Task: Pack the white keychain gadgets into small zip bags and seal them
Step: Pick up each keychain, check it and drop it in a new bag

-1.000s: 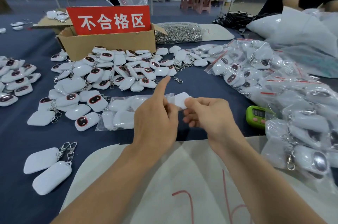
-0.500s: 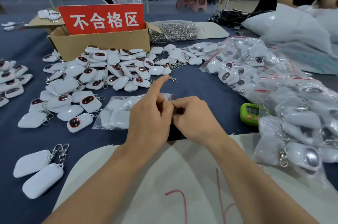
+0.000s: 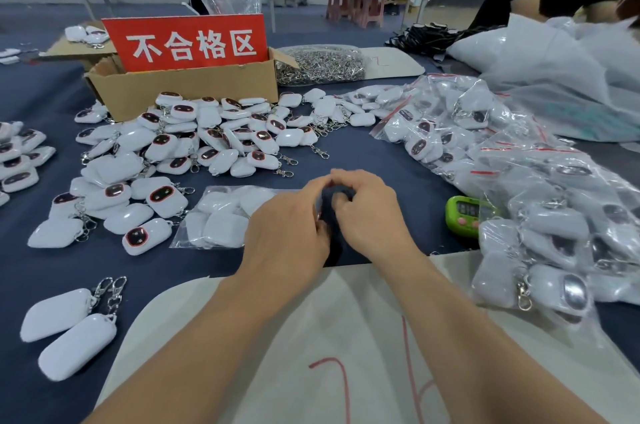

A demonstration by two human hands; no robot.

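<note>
Left hand [image 3: 287, 233], right hand [image 3: 367, 216]: fingers curled, tips meeting. Cannot tell if either grips anything. Bag [image 3: 185, 237] of gadgets [image 3: 221, 229] at left hand's 9 o'clock, its near end hidden behind hand.

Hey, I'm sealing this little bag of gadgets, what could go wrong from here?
The left hand and right hand cover the mouth of the zip bag, so an unpressed stretch of seal could go unnoticed.
Its packed gadgets look bulky and may pop the seal.
The loose gadgets lie close beside it, so a clip might snag the plastic.
</note>
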